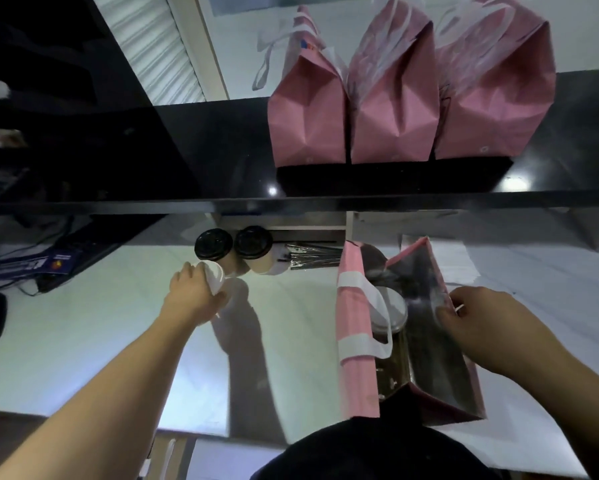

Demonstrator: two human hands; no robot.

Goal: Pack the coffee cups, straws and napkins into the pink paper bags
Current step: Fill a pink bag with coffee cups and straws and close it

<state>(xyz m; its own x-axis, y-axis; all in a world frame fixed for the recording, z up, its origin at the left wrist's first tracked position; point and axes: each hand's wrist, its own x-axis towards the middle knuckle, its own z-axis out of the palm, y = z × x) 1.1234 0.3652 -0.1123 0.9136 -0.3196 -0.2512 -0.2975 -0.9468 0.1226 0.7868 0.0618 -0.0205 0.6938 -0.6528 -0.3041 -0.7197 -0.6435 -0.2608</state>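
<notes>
My left hand (195, 294) grips a white-lidded coffee cup (216, 277) on the desk (100, 327), at about 7 o'clock from two black-lidded cups (234, 244), while my right hand (478, 318) pinches the right wall of the open pink paper bag (356, 327), which already holds one cup (389, 308). I judge the cup light but easily crushed and prone to spill, so I would hold it round the mid-wall, upright, not by the lid. Straws (313, 256) lie at 3 o'clock from the cups; the thin bag wall needs spreading.
</notes>
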